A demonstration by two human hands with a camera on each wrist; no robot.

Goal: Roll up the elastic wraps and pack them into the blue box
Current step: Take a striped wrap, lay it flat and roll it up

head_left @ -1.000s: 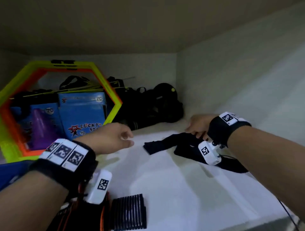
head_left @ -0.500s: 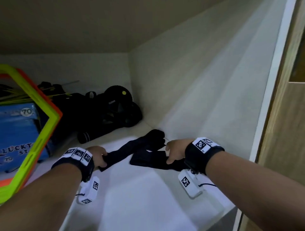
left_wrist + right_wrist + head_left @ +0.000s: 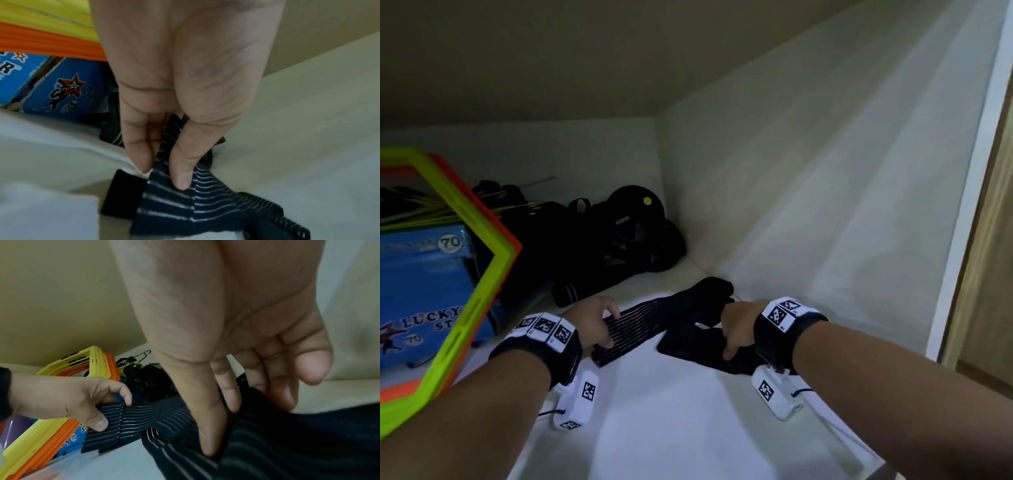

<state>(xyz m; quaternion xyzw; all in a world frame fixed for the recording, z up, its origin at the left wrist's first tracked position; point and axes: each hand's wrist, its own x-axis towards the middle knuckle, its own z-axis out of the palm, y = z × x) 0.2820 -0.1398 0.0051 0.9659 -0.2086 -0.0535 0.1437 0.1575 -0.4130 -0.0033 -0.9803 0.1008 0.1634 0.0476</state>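
Observation:
A black elastic wrap (image 3: 640, 325) with thin pale stripes lies stretched across the white shelf (image 3: 671, 428), its far part bunched toward the corner. My left hand (image 3: 599, 322) pinches the wrap's left end between thumb and fingers; the left wrist view shows the wrap (image 3: 185, 211) folded under my left hand (image 3: 164, 177). My right hand (image 3: 736, 329) holds the other part, thumb on top and fingers tucked into a fold of the wrap (image 3: 287, 443). The blue box (image 3: 421, 281) stands at the left behind the hexagon frames.
Lime-green and orange hexagon frames (image 3: 493, 274) lean in front of the blue box at the left. A pile of black gear (image 3: 633, 236) fills the back corner. The cupboard's side wall (image 3: 825, 205) rises close on the right.
A second ago my left hand hovered apart from the wrap; it now pinches the wrap's left end. The striped end lies pulled out flatter than half a second ago. My right hand stays on the wrap.

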